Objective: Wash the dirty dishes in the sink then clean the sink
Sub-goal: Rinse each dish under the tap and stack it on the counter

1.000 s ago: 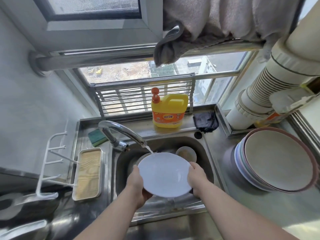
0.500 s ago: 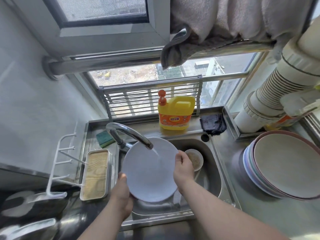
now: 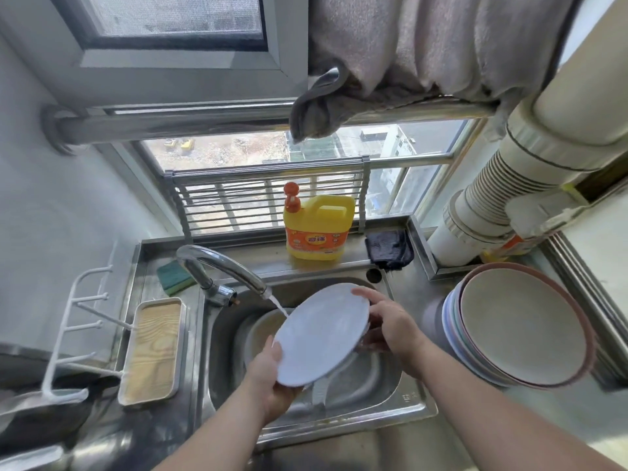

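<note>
The left hand (image 3: 268,379), at lower centre of the frame, grips the near lower rim of a white plate (image 3: 323,334), thumb lying on the upper face and fingers curled underneath. The right hand (image 3: 387,324), just right of centre, holds the opposite rim, fingertips over the far edge and the rest of the hand behind the plate. The plate is tilted, its right side raised, and hangs over the steel sink (image 3: 390,402) in the middle of the frame.

A thin stream of water falls from the curved faucet (image 3: 221,266), at centre left, onto the plate's upper left edge. Below the plate, inside the basin, another dish (image 3: 261,331) shows partly (what kind is hard to tell).

On the ledge behind the sink stand a yellow detergent bottle (image 3: 317,229) with an orange pump, a dark cloth (image 3: 390,249) to its right, and a green sponge (image 3: 175,277) at the left, beside the faucet base. At lower left lies a shallow tray (image 3: 153,351) with a wood-grain bottom, next to a white rack (image 3: 78,331). At right, a stack of plates (image 3: 520,324) sits on the counter. A grey towel (image 3: 424,56) hangs over a metal rail at the top.
</note>
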